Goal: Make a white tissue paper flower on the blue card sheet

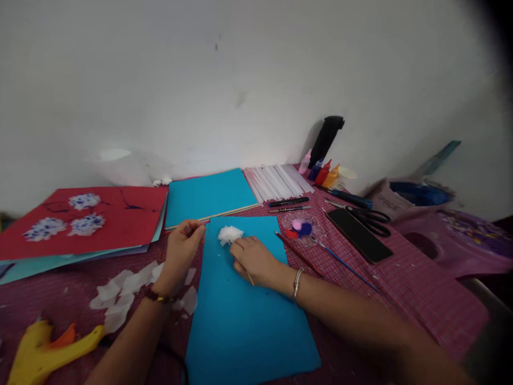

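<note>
A blue sheet of paper [248,331] lies in front of me with a white tissue-paper flower [230,234] near its top. My right hand [252,260] is closed around a thin wooden stick [250,278], whose end sticks out below the fingers. Its fingertips are at the lower right edge of the flower. Over the sheet's upper left edge, my left hand [186,246] is closed in a pinch; whatever is between its fingertips is too small to make out. Loose white tissue pieces [116,310] are scattered beside and below the left wrist.
A yellow glue gun [44,347] lies at lower left, below red paper [132,230] bearing blue-speckled flowers. Behind are another blue sheet [208,195] and white strips [276,182]. To the right are a paint palette [312,229], paintbrush [347,264], phone [356,235] and scissors [368,216].
</note>
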`<state>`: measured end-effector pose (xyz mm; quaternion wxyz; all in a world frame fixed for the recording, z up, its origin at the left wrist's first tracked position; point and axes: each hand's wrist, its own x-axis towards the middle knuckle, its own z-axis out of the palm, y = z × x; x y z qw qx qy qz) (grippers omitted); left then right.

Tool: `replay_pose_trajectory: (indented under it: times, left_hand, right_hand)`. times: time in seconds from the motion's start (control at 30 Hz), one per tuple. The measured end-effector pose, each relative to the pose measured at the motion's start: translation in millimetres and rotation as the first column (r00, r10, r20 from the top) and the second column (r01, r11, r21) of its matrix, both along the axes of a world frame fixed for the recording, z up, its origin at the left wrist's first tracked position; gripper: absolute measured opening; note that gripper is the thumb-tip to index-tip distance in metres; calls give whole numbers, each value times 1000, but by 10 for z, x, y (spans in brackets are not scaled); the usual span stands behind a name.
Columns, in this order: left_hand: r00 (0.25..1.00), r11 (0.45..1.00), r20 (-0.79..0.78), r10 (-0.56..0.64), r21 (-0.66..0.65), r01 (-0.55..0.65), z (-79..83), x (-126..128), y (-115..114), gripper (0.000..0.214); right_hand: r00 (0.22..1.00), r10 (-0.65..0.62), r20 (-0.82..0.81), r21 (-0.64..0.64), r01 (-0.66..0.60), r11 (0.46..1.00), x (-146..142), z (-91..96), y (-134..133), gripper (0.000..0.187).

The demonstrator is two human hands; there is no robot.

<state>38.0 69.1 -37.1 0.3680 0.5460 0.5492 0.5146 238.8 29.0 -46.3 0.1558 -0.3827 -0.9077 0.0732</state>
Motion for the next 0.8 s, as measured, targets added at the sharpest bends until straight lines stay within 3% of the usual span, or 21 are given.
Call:
replay_pose_trajectory:
  times: [0.1, 0.17, 0.23, 0.33, 0.47, 0.57, 0.7, 0.8]
  left_hand:
    - [996, 998, -77, -43, -43, 40, 343, -230, -115, 18]
    - [976, 988, -178, -123, -113, 104, 534, -395, -276, 17]
    - [932, 969, -293, -216, -179, 168, 626, -526, -498, 16]
    - [795, 937, -500, -344, -241, 254, 574, -609, -886, 14]
    - [531, 939, -779, -334, -228, 257, 384, -509, -1287, 13]
    - [418, 970, -877, -238, -193, 147, 276, -346, -1384, 27]
    - [340, 979, -918, -205, -193, 69, 175, -200, -1272, 30]
    - [374, 968, -894, -249, -242, 66, 189, -212, -1079, 21]
  right_hand:
    - [949, -26, -315, -117, -12, 993, 69, -51, 1, 16]
    - [810, -177, -559, -297, 4, 955, 114, -75, 19, 18]
    - [652, -370, -662, -496, -11, 868, 139, -82, 54, 18]
    - [548, -515, -659, -663, -101, 742, 144, -64, 113, 16]
    - [525, -538, -659, -696, -155, 701, 145, -41, 154, 15]
    - [524, -532, -665, -696, -174, 697, 157, -55, 165, 15]
    - [588, -481, -651, -686, -183, 704, 170, -89, 165, 18]
    - [643, -430, -634, -667, -173, 725, 171, -118, 163, 20]
